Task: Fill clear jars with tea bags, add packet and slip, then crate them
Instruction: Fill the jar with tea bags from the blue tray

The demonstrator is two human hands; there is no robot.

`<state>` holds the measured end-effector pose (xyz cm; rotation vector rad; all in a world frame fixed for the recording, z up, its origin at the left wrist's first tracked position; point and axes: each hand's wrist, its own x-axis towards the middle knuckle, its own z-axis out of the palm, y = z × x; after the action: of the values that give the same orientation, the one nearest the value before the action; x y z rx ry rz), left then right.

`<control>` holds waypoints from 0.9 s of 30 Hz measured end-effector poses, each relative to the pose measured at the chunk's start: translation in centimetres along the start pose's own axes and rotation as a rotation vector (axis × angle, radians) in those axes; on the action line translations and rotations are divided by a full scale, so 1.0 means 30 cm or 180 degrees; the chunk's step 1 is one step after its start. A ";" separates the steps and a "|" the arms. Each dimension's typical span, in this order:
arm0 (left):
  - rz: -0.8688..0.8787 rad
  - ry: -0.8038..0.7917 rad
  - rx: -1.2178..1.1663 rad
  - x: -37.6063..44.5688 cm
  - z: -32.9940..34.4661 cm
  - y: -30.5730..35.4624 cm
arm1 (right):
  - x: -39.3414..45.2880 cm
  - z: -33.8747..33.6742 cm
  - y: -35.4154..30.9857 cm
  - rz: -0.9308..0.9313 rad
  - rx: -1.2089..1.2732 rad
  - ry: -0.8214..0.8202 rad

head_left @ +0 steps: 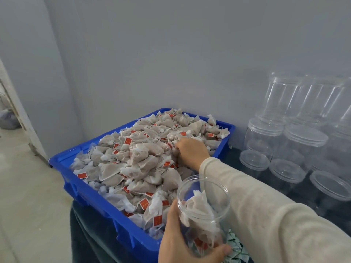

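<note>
A blue plastic crate [91, 194] on the dark table holds a heap of mesh tea bags [140, 160] with red tags. My left hand [180, 242] grips a clear open jar [204, 211] at the crate's near right corner; several tea bags lie inside it. My right hand [190, 151] reaches into the heap near the crate's far right side, its fingers curled down among the tea bags. Whether they pinch one is hidden by the back of the hand.
Stacked empty clear jars [296, 130] with lids stand and lie at the right against the grey wall. Green-and-white packets [236, 249] lie under the jar by my forearm. The table's left edge drops to a pale floor [28, 196].
</note>
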<state>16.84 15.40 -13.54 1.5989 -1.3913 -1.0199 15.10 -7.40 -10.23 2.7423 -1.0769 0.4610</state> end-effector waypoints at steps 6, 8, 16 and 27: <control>0.0288 0.1163 -0.0610 -0.011 0.099 -0.011 | -0.016 -0.097 0.035 0.0245 0.0828 0.0125; 0.0359 0.1256 -0.0762 -0.015 0.096 -0.012 | -0.029 -0.148 0.046 0.0311 0.1194 0.0116; 0.0617 0.1292 -0.0738 -0.033 0.101 0.001 | -0.149 -0.390 0.044 0.0218 0.2213 0.0307; 0.0810 0.1359 -0.0794 -0.028 0.114 -0.008 | -0.383 -0.616 0.005 0.0123 0.3177 0.0342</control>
<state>13.72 16.10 -15.01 1.3190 -1.0921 -0.6263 2.87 4.54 3.24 3.4144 -1.0515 1.4696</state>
